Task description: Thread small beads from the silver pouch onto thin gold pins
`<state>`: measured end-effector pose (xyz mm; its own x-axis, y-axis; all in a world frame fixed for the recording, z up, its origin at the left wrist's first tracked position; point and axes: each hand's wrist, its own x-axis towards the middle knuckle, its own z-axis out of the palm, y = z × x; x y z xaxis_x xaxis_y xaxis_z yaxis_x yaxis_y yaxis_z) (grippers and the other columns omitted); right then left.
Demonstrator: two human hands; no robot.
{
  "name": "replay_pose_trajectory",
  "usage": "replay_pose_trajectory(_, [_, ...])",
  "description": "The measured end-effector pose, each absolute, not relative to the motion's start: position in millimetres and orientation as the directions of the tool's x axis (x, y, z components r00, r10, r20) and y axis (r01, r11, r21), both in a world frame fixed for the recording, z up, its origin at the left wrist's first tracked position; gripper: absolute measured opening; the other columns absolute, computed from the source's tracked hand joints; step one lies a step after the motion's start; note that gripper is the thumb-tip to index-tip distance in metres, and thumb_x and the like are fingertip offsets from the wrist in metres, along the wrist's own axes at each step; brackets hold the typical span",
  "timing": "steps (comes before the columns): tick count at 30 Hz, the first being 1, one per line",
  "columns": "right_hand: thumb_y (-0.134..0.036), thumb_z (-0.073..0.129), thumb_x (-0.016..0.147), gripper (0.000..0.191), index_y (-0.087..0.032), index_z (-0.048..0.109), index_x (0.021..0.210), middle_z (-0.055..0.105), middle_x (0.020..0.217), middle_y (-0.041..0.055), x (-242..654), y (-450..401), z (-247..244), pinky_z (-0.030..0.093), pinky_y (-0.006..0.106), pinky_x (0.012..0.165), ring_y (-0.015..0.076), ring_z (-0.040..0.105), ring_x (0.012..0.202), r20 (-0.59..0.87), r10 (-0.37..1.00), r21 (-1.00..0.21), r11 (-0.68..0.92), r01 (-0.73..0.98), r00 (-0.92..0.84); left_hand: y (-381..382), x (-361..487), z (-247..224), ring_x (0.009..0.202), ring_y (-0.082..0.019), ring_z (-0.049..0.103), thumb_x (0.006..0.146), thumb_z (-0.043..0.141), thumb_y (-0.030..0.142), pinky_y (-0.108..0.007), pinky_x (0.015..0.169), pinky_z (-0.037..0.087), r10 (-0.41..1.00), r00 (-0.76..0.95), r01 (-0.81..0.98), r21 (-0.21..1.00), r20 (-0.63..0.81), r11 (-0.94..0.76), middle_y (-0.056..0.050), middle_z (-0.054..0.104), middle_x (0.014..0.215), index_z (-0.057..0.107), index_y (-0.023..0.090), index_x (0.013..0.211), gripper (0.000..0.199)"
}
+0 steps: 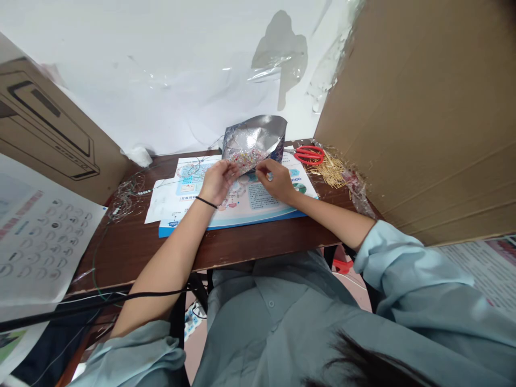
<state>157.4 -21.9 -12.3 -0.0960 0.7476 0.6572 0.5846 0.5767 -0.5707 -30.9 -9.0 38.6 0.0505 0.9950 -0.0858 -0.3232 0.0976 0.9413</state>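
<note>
A silver-lined foil bag [266, 124] lies with its mouth toward me, and many small coloured beads [244, 159] show inside it. At the bag's lower left edge is my left hand [219, 180], its fingers curled together by the beads; a dark band circles that wrist. My right hand [277, 180] is closed in a pinch just below the bag's lower right side. Whatever either hand's fingertips hold is too small to make out. Under both hands lie printed sheets [258, 207] with blue and pink pictures.
Red-handled scissors [309, 155] rest by a heap of thin golden sticks [332, 169] at right. Tangled clear thread [127, 201] lies at left on the brown table [133, 244]. Cardboard boxes [423, 118] wall both sides. A black cable [100, 300] crosses my left forearm.
</note>
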Motion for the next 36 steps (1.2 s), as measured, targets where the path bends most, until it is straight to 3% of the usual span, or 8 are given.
replay_pose_trajectory(3, [-0.030, 0.055, 0.097, 0.009, -0.025, 0.057, 0.091, 0.068, 0.088, 0.0037, 159.7, -20.0, -12.2, 0.051, 0.035, 0.081, 0.0187, 0.059, 0.080, 0.648, 0.759, -0.595, 0.553, 0.583, -0.059, -5.9, -37.1, 43.5, 0.085, -0.016, 0.070, 0.089, 0.071, 0.022, -0.032, 0.088, 0.061, 0.994, 0.057, -0.428, 0.898, -0.089, 0.104, -0.003, 0.068, 0.077, 0.054, 0.021, 0.077, 0.022])
replay_pose_trajectory(7, [-0.030, 0.054, 0.096, 0.007, -0.025, 0.054, 0.090, 0.067, 0.085, 0.0026, 162.7, -18.2, -10.7, 0.051, 0.036, 0.081, 0.0191, 0.060, 0.080, 0.607, 0.794, -0.644, 0.505, 0.575, -0.018, -3.5, -42.8, 49.8, 0.061, -0.011, 0.059, 0.092, 0.067, 0.020, -0.027, 0.078, 0.062, 0.993, 0.031, -0.489, 0.864, -0.114, 0.114, 0.004, 0.049, 0.057, 0.048, 0.022, 0.074, 0.026])
replay_pose_trajectory(10, [-0.027, 0.054, 0.093, 0.004, -0.026, 0.053, 0.089, 0.066, 0.084, 0.0019, 164.6, -17.6, -8.5, 0.051, 0.037, 0.081, 0.0192, 0.060, 0.080, 0.598, 0.802, -0.663, 0.488, 0.569, 0.009, -3.0, -48.4, 56.4, 0.046, -0.006, 0.039, 0.091, 0.064, 0.012, -0.017, 0.058, 0.052, 0.982, 0.054, -0.470, 0.864, -0.179, 0.183, 0.008, 0.033, 0.051, 0.040, 0.022, 0.068, 0.034])
replay_pose_trajectory(13, [-0.026, 0.054, 0.093, 0.003, -0.026, 0.053, 0.090, 0.067, 0.084, 0.0026, 167.3, -16.6, -6.3, 0.051, 0.038, 0.082, 0.0202, 0.061, 0.081, 0.595, 0.803, -0.665, 0.468, 0.582, 0.034, -4.8, -54.3, 62.9, 0.043, -0.006, 0.031, 0.088, 0.063, 0.009, -0.015, 0.043, 0.034, 0.963, 0.136, -0.384, 0.883, -0.235, 0.269, 0.008, 0.027, 0.050, 0.036, 0.022, 0.065, 0.038])
replay_pose_trajectory(21, [-0.035, 0.051, 0.101, 0.010, -0.027, 0.056, 0.098, 0.066, 0.086, 0.0039, 180.3, -2.4, -11.5, 0.053, 0.038, 0.080, 0.0219, 0.065, 0.085, 0.625, 0.765, -0.663, 0.415, 0.623, 0.155, -6.4, -60.0, 64.6, 0.042, -0.004, 0.024, 0.089, 0.064, 0.010, -0.014, 0.036, 0.021, 0.905, 0.342, -0.290, 0.887, -0.254, 0.359, 0.007, 0.027, 0.051, 0.040, 0.020, 0.063, 0.037])
replay_pose_trajectory(26, [-0.039, 0.050, 0.102, 0.015, -0.026, 0.057, 0.097, 0.065, 0.081, 0.0021, 185.0, 5.9, -12.2, 0.053, 0.038, 0.078, 0.0207, 0.064, 0.079, 0.573, 0.780, -0.749, 0.377, 0.545, 0.249, -17.0, -62.6, 66.0, 0.042, -0.005, 0.026, 0.085, 0.078, 0.022, -0.013, 0.034, 0.015, 0.692, 0.623, -0.010, 0.881, -0.365, 0.473, 0.007, 0.029, 0.051, 0.053, 0.020, 0.070, 0.029])
replay_pose_trajectory(30, [-0.033, 0.052, 0.098, 0.010, -0.026, 0.053, 0.090, 0.066, 0.082, 0.0026, 185.4, 8.1, -10.6, 0.053, 0.038, 0.079, 0.0202, 0.063, 0.079, 0.555, 0.782, -0.767, 0.350, 0.538, 0.283, -34.0, -57.9, 66.0, 0.042, -0.008, 0.030, 0.078, 0.090, 0.034, -0.014, 0.031, 0.015, 0.467, 0.728, 0.286, 0.841, -0.502, 0.459, 0.004, 0.033, 0.050, 0.057, 0.022, 0.070, 0.036])
replay_pose_trajectory(36, [-0.030, 0.051, 0.097, 0.012, -0.025, 0.062, 0.093, 0.064, 0.077, 0.0051, 187.1, 5.5, -9.5, 0.050, 0.045, 0.085, 0.0248, 0.059, 0.084, 0.616, 0.781, -0.607, 0.390, 0.692, 0.100, -38.0, -50.9, 55.2, 0.046, -0.013, 0.040, 0.072, 0.091, 0.056, -0.018, 0.028, 0.025, 0.243, 0.858, 0.351, 0.861, -0.453, 0.369, -0.002, 0.043, 0.052, 0.062, 0.022, 0.069, 0.045])
